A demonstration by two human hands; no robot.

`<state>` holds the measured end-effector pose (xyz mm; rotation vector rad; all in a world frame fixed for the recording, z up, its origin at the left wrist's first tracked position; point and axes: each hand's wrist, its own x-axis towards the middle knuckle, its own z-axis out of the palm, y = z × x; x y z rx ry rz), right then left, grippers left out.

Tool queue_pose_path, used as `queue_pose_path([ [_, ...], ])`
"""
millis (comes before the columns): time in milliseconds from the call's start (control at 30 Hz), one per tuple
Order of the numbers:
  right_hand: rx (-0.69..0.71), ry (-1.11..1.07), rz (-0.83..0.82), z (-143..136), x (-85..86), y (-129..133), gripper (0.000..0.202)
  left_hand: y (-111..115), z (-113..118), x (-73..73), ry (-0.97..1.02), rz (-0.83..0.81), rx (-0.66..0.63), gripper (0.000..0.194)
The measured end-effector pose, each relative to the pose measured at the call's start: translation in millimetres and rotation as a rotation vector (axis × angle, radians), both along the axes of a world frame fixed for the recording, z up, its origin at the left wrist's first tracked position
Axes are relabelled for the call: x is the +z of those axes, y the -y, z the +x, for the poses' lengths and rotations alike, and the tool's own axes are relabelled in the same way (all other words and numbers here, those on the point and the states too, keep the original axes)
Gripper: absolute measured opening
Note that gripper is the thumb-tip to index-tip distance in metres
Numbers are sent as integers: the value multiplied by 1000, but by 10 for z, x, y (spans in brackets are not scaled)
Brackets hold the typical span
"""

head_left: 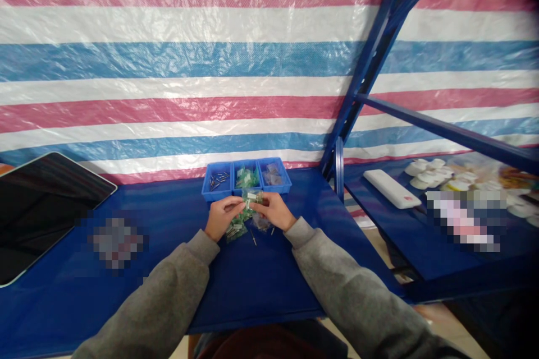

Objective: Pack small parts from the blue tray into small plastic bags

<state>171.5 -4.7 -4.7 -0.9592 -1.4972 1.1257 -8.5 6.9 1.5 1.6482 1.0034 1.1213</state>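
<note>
Between my two hands is a small clear bag with a white label (252,196). My left hand (224,216) pinches its left side, and my right hand (275,211) grips its right side. Below them on the blue table lie green-tinted bags (236,229) and a greyish clear bag (261,223). A thin metal piece (253,238) rests just in front of these. Behind my hands stand three joined blue bins: the left bin (218,193) holds several metal pieces, the middle one green bags (246,177), the right one greyish bags (273,174).
A dark flat screen (46,207) lies at the left of the table (252,303). A blue metal frame post (366,73) rises at the right. Beyond it, a second surface carries a white oblong box (391,188) and several white rolls (427,173). Striped sheeting hangs behind.
</note>
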Motion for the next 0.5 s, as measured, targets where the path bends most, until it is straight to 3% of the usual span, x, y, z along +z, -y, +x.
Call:
queue_pose_path([
  [500, 31, 2, -36, 37, -8, -17, 28, 32, -9, 55, -82, 68, -14, 27],
])
